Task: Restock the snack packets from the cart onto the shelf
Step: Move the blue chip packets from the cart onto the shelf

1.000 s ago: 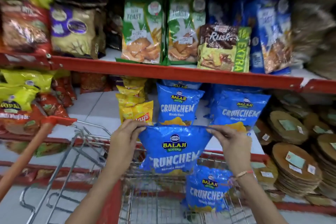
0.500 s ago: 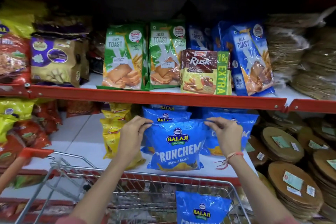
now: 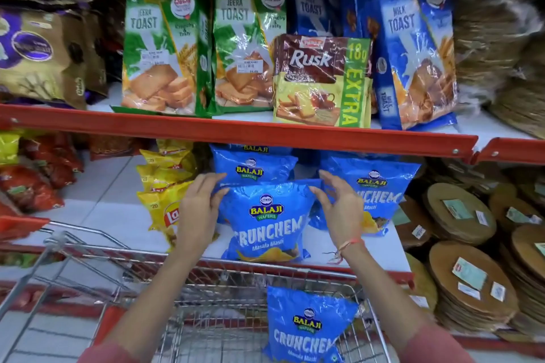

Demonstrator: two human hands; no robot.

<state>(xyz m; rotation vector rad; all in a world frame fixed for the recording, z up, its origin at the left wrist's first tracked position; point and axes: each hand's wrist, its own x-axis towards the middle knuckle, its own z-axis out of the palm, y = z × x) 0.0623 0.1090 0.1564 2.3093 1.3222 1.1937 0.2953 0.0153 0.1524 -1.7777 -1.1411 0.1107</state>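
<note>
Crunchem packet (image 3: 267,222) on shelf (image 3: 124,215) front, another packet (image 3: 306,330) in cart (image 3: 206,277) below

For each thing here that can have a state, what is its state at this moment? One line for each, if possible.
Front Crunchem packet: upright on the lower shelf, at the front edge.
Left hand: open, fingers at the packet's top left corner.
Right hand: open, beside the packet's top right corner.
Cart packet: in the cart, not yet shelved.
Rusk pack: upright on the upper shelf, sealed.
</note>
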